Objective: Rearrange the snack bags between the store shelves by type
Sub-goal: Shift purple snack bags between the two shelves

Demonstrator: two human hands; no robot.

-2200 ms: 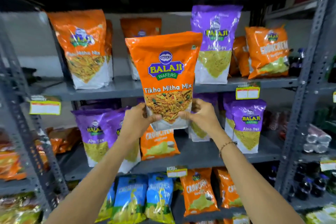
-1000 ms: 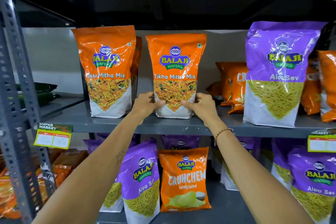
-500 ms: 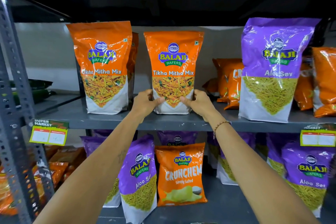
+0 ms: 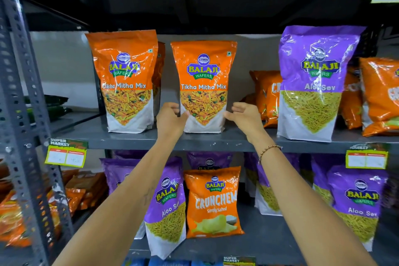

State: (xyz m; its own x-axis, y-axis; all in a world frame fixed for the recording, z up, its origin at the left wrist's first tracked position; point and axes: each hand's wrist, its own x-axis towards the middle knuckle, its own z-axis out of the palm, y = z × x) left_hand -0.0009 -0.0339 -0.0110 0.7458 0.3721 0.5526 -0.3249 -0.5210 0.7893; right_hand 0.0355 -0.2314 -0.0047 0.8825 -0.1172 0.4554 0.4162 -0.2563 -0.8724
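Two open hands — left hand [image 4: 170, 120], right hand [image 4: 245, 117] — flank the upright, front-facing Tikha Mitha Mix bag [image 4: 204, 86].

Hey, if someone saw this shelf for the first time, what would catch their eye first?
Probably the orange Tikha Mitha Mix bag standing upright mid-shelf, with the left hand and right hand open at its lower corners. Next, the tall purple Aloo Sev bag to its right.

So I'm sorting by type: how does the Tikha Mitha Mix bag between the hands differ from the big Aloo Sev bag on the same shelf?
The Tikha Mitha Mix bag is orange and shows a multicoloured mix; the Aloo Sev bag is purple and shows thin yellow strands. The Tikha Mitha Mix bag stands mid-shelf, the Aloo Sev bag to its right and looking larger. Both are upright Balaji Wafers pouches with white bases.
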